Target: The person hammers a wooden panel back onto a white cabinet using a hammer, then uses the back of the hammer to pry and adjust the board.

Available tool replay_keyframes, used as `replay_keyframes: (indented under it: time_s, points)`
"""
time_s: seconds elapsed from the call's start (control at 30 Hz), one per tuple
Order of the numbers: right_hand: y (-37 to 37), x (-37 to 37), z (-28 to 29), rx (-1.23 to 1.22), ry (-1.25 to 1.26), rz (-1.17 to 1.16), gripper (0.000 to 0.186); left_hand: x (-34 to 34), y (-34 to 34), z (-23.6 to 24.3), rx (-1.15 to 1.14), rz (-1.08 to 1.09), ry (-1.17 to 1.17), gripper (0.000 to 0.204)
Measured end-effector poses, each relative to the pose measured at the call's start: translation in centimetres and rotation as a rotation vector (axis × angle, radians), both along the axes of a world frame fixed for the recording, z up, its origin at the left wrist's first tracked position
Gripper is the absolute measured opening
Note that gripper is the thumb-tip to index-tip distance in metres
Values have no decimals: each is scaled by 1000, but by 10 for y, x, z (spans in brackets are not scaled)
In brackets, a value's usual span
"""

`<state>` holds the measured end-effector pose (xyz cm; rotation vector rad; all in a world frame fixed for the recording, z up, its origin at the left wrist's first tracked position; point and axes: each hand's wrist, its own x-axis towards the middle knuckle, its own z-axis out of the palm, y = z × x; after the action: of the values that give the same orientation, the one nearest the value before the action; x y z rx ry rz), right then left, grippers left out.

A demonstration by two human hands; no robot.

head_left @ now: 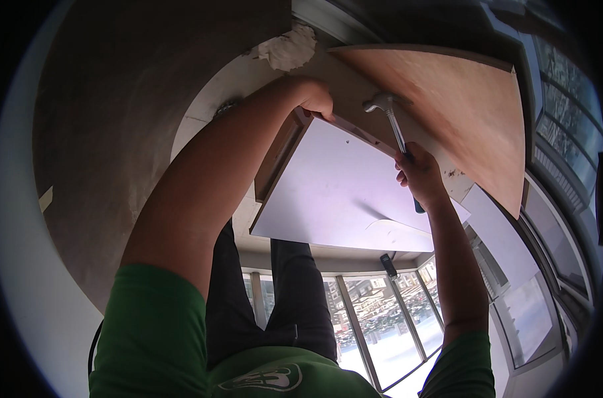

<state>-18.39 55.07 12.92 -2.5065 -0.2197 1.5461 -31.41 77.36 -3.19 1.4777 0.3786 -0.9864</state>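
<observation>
My right hand [417, 174] is closed around the dark grip of a claw hammer [395, 129]. The hammer's metal head points up and away from me, over the far right edge of a white panel [341, 182]. This panel forms the face of a shallow box-like piece with brown wooden sides, tilted in front of my legs. At its far corner, my left hand [316, 99] bends down with curled fingers gripping the edge. Part of the fingers is hidden, so anything small between them does not show. A small dark spot marks the white face near that corner.
A large curved brown board [454, 99] leans at the far right, beside window frames. On the left stands a broad dark brown surface [115, 119]. Crumbled pale material [289, 50] lies at the far side. Tall windows [387, 318] show near my legs.
</observation>
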Motion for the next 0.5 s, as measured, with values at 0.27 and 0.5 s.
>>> replay_keyframes:
  time_s: [0.27,0.5]
  points:
    - [40,1,16,-104,61,96,17,-29,-3,-12,81,130,-72,29]
    - [81,19,-1,-76,21,375,23,-119,-64,36,696,654,-344,52]
